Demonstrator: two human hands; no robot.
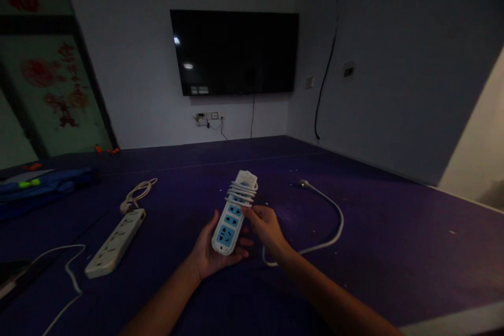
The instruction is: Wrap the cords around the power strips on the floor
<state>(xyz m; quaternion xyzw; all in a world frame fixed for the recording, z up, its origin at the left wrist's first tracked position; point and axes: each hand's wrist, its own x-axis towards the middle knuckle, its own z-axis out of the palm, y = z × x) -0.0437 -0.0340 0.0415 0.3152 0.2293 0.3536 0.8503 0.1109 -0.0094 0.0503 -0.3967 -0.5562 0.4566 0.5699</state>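
Observation:
A white power strip (pixel 231 220) with blue sockets is held tilted over the purple surface. My left hand (pixel 210 247) is wrapped round its lower end from beneath, fingers showing on the far side. Several turns of white power cord (pixel 241 192) circle the strip's upper part. My right hand (pixel 265 223) is closed at the strip's right edge, thumb and fingers pinching the cord just below the turns. From there the loose cord curves out to the right over the surface and ends in a plug (pixel 304 184).
Left of my hands lies a second white power strip (pixel 116 244) with its cord bundled behind it. A thin white cable (pixel 73 273) and folded blue cloth (pixel 47 186) are further left. A television (pixel 236 52) hangs on the back wall, and a black cable (pixel 326 68) hangs at right.

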